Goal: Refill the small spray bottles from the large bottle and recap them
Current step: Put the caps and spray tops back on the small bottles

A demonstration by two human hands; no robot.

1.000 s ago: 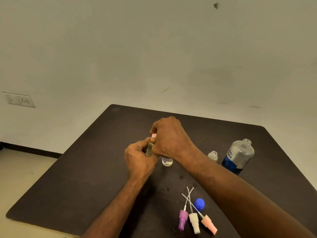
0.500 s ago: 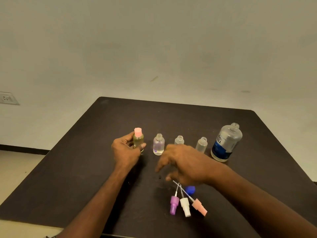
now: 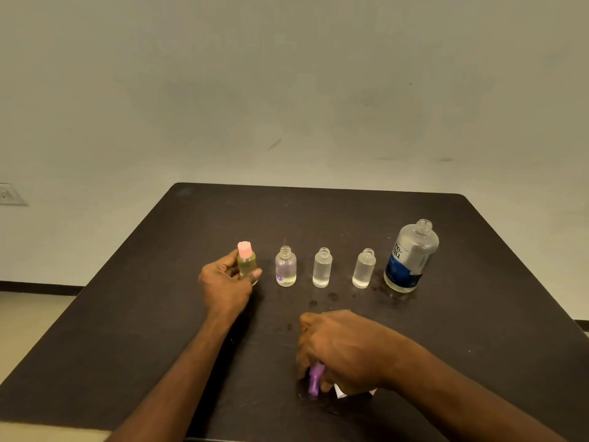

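Dark brown rectangular surface (image 3: 159, 314) set against a pale wall, far edge close to the wall.

Large clear plastic bottle with blue-and-white label (image 3: 411, 258): upright, uncapped, toward the right edge, at the right end of a row running parallel to the far edge. A little clear liquid visible at its base.

Left hand (image 3: 224, 282): fingers and thumb curled round the small clear bottle of yellowish liquid with pink spray cap (image 3: 246, 263), which stands upright at the left end of the row. Cap on.

Right hand (image 3: 344, 349): nearer the front edge, well apart from the row, knuckles up, fingers curled down and closed on the purple plastic spray cap (image 3: 315, 379). Cap's lower end protrudes below the fingers, touching or just above the surface; cannot tell which.

Small round-shouldered clear bottle with purple print (image 3: 286, 266): upright, uncapped, just right of the pink-capped bottle, thin layer of liquid at the bottom.

Two small frosted cylindrical bottles, the left one (image 3: 322, 267) and the right one (image 3: 364, 268): upright, uncapped, between the printed bottle and the large bottle, each apart from its neighbours.

Corner of a white spray cap (image 3: 339, 391) showing under the right hand, beside the purple one; rest hidden.

Dark wet spots (image 3: 331, 296) on the surface in front of the frosted bottles.
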